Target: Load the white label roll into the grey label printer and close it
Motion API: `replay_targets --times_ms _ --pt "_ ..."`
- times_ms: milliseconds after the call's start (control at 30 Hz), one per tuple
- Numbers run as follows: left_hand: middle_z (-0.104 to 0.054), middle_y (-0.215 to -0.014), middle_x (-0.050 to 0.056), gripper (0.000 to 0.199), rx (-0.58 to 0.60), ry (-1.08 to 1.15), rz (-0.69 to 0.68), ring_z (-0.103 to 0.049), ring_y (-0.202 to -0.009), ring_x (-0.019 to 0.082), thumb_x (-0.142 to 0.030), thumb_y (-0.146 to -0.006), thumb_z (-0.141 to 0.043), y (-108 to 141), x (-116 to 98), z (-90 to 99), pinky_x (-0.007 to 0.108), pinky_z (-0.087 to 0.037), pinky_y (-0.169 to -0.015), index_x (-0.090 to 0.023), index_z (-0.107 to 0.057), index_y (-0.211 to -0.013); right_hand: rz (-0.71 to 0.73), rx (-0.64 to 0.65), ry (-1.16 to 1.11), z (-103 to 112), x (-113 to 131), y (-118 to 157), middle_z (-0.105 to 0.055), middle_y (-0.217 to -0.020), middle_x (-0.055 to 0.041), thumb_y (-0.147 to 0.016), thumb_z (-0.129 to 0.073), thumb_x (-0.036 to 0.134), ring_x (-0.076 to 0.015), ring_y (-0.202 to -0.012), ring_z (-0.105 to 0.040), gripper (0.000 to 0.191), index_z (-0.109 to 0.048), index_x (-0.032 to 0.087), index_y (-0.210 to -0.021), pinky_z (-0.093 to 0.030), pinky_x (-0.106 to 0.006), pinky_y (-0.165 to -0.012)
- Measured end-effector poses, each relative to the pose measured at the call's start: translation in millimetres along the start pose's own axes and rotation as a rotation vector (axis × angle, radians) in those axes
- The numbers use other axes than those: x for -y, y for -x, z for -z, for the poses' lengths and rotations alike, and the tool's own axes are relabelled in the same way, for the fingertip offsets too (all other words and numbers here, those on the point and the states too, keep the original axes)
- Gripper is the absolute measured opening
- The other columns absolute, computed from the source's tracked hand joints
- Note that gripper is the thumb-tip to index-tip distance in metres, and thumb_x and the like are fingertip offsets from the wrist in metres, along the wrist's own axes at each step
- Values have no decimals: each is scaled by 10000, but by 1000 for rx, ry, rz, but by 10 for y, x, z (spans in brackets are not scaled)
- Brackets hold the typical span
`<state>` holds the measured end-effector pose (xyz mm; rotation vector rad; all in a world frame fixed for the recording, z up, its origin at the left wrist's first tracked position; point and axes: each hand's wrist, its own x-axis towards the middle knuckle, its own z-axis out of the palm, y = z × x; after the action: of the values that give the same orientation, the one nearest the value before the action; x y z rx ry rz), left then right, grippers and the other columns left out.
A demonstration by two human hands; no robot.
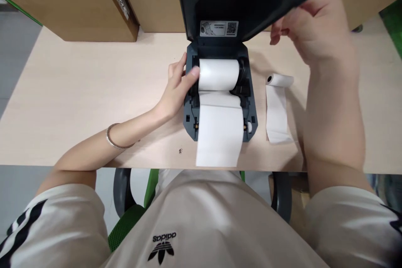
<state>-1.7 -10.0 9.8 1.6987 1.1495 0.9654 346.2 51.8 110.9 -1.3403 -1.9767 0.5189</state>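
A dark label printer (189, 121) stands on the table with its lid (248, 4) raised. Inside it lies a white paper roll (219, 74), and its paper strip (220, 136) runs out over the printer's front toward the table edge. My left hand (176, 88) grips the printer's left side, thumb over the rim beside the roll and fingers along the outer wall. At the lid's right edge, my right hand (317, 29) has its fingers curled against it; some fingertips are hidden behind the lid.
To the printer's right lies a small paper roll (281, 80) with a length unrolled toward me. Cardboard boxes (78, 4) stand along the back of the pale wooden table (78, 104). A chair armrest (123, 192) shows below the front edge.
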Motion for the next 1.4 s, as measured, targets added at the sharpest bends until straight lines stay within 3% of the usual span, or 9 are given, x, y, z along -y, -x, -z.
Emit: replay_targets --times_ms 100,200,367,467,600,700,900,1167,1400 --pt "-562 -1754 89 938 -10 36 17 -477 -1755 422 -663 -986 -844 -7 147 31 556 -558 -1403 -447 -480 -1823 -25 -14 -110 -196 -31 -85 -820 -1207 -175 -1168 -429 672 -176 -980 -752 730 -736 151 -1578 -663 -356 -900" --pt "-567 -1707 107 938 -8 53 30 -504 -1727 436 -447 -928 -827 -39 240 47 572 -608 -1346 -425 -513 -1811 -96 -22 -186 -325 -97 -161 -802 -1185 -107 -1151 -570 580 -214 -996 -791 600 -678 262 -1648 -685 -396 -918" --pt "-595 -1654 112 908 -18 81 -15 -549 -1683 420 -386 -901 -820 -88 307 43 537 -626 -1319 -381 -575 -1775 -134 -21 -236 -411 -204 -221 -788 -1368 -79 -1079 -693 289 -242 -1261 -823 831 -392 338 -1852 -693 -417 -1012" --pt "-616 -1603 110 886 -22 50 -70 -552 -1660 411 -433 -934 -827 -104 359 36 544 -614 -1327 -378 -574 -1782 -160 -91 -114 -430 -36 -137 -756 -1238 -59 -1075 -651 177 -214 -1049 -815 853 -285 293 -1837 -678 -408 -937" --pt "-642 -1547 100 823 -47 6 -128 -549 -1646 402 -508 -1013 -805 -120 425 33 572 -557 -1379 -396 -564 -1792 -59 -187 84 -441 377 93 -679 -1109 -46 -1028 -731 220 -255 -1001 -698 519 -500 306 -1484 -632 -512 -1064" --pt "-651 -1516 93 784 -43 -18 -170 -575 -1615 391 -572 -1055 -784 -138 460 36 585 -503 -1429 -396 -568 -1788 72 45 261 -504 591 218 -730 -1351 -118 -1004 -762 345 -340 -1269 -713 243 -625 292 -1199 -573 -601 -1219" --pt "-638 -1486 84 697 -45 -18 -212 -589 -1597 398 -652 -1105 -735 -160 497 22 627 -387 -1498 -388 -602 -1737 142 454 355 -700 555 230 -705 -1656 -158 -896 -882 529 -477 -1597 -599 745 -691 279 -1571 -298 -755 -1474" --pt "-629 -1515 86 701 -31 -16 -221 -582 -1583 393 -656 -1103 -715 -158 540 22 591 -446 -1459 -408 -584 -1746 113 415 499 -680 690 196 -734 -1546 -100 -802 -894 411 -426 -1477 -645 741 -706 340 -1515 -343 -719 -1481" --pt "-622 -1507 88 764 -39 -56 -274 -560 -1615 390 -705 -1115 -695 -179 577 19 575 -439 -1468 -399 -543 -1798 246 148 420 -153 802 285 -696 -1611 -134 -850 -934 488 -414 -1506 -655 752 -677 286 -1526 -545 -597 -1287"
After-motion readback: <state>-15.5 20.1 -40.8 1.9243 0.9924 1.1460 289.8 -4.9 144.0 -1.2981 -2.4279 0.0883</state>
